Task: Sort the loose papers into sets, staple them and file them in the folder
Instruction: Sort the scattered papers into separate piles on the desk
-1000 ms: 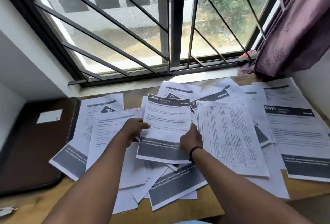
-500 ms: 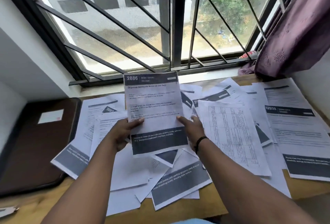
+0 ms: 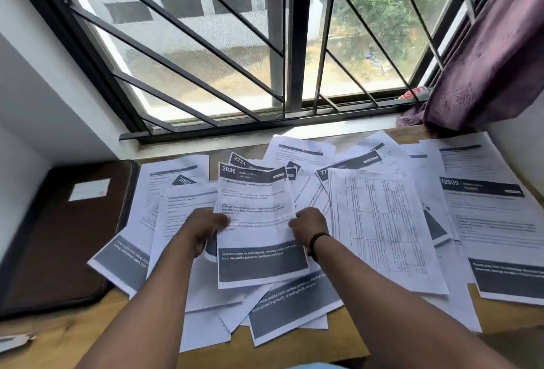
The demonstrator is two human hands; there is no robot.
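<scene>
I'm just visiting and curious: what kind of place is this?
Probably a home desk by a window: a wooden desk strewn with loose papers, a barred window with a purple curtain, and a brown folder.

Most of the wooden counter (image 3: pixel 347 348) is covered by overlapping white printed sheets (image 3: pixel 379 221). Bare wood is left only along the near edge, at six to seven o'clock. At nine o'clock, room is taken by a closed dark brown folder (image 3: pixel 64 236). Twelve o'clock is closed off by black window bars (image 3: pixel 291 36).
</scene>
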